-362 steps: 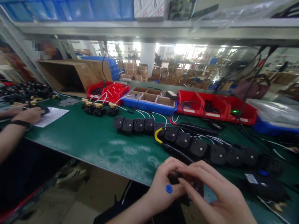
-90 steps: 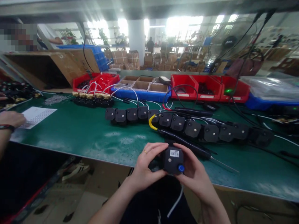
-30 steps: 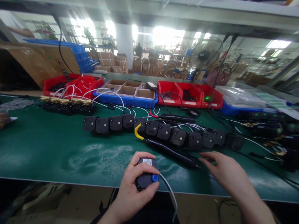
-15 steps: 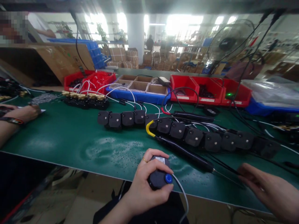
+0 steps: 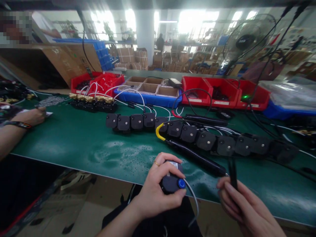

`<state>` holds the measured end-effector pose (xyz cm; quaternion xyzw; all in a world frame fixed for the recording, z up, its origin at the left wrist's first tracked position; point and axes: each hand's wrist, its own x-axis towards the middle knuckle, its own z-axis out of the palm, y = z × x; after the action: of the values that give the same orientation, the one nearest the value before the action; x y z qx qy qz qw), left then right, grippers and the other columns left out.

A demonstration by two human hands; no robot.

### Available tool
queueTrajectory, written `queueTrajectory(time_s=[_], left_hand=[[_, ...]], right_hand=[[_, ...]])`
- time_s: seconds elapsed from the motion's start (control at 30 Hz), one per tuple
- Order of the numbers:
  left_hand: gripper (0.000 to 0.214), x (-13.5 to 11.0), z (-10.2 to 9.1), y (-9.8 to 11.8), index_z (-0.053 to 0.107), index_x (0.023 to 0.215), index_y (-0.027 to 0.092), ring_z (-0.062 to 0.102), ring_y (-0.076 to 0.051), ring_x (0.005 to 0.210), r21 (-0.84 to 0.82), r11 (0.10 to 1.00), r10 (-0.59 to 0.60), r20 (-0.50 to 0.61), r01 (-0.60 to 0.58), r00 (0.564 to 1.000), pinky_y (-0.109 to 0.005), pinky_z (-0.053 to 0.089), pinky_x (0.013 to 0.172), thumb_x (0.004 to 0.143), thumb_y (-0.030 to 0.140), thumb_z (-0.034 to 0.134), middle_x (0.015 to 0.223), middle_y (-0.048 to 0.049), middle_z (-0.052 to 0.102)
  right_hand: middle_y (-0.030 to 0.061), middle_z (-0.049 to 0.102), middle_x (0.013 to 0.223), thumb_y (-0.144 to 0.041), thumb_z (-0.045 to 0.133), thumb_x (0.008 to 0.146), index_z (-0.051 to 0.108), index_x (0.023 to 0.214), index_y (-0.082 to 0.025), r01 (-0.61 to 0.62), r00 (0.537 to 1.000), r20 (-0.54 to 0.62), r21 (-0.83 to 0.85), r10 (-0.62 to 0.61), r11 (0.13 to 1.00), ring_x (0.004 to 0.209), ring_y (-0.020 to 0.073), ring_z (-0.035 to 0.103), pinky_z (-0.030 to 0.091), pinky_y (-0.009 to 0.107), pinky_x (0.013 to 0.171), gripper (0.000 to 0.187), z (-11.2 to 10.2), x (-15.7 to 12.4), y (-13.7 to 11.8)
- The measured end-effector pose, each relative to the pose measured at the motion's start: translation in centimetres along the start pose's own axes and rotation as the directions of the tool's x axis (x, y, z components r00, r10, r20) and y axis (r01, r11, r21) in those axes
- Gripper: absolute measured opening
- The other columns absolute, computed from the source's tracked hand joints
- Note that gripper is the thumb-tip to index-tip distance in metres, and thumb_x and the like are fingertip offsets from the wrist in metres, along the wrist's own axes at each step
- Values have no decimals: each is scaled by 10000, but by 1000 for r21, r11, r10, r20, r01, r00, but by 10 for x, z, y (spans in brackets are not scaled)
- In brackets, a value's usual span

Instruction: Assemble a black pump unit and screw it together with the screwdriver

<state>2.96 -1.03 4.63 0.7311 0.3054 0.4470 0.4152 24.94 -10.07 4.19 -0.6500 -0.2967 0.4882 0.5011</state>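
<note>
My left hand is closed around a small black housing at the table's front edge. The housing carries a white label, a round blue knob and a white cable that hangs down. My right hand grips slim black tweezers, blurred by motion, their tips pointing up. Just behind that hand lies a black electric screwdriver with a yellow cable sleeve; the hand hides part of its shaft. Beyond it, a row of similar black housings stretches across the green table.
A second screwdriver with a red sleeve lies behind the row. Red bins, a blue divided tray and brass-fitted parts line the back. A co-worker's hand rests at the left. Cables hang at the right.
My right hand has lifted the tweezers off the table and moved left toward my left hand. The housing stays in my left hand. The view has shifted slightly.
</note>
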Motion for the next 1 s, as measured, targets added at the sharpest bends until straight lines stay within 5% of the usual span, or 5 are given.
queueTrajectory(time_s=[0.23,0.47,0.6,0.87,1.0], left_hand=[[366,1,-2,-2,594,930,236,583,-216,1009,-45,999,-22,-30,21,999,-363,445,897,632,37,669,1092,-29,593],[360,1,-2,-4,598,909,233,579,-217,1027,-61,998,-31,-48,28,998,-354,433,902,626,25,676,1083,-24,596],[353,1,-1,-4,603,895,236,578,-217,1036,-76,997,-37,-50,33,998,-350,431,900,624,25,684,1094,-19,599],[446,-1,1,-6,574,967,250,574,-201,1026,-82,997,-20,-59,15,998,-342,434,905,610,23,716,1105,-5,589],[363,-2,0,-5,588,897,243,573,-201,1047,-58,998,-15,-46,13,999,-339,428,914,639,33,731,1103,-1,592]], right_hand=[[-49,365,555,-585,699,816,668,951,-178,7,996,85,175,-23,985,470,72,298,286,207,445,430,39,-10,-26],[55,660,726,-641,619,853,704,1145,-210,206,953,275,-277,-128,939,530,149,571,479,244,460,528,25,-2,-36],[56,732,876,-511,592,911,757,1044,-254,518,852,392,-543,-346,661,813,202,702,595,254,695,332,14,2,-51],[19,738,838,-341,453,996,668,920,-271,791,548,655,-608,-520,68,681,151,705,548,185,523,238,18,0,-76],[-8,737,810,-319,442,981,661,873,-283,769,585,687,-638,-431,26,619,126,685,514,186,488,247,23,1,-84]])
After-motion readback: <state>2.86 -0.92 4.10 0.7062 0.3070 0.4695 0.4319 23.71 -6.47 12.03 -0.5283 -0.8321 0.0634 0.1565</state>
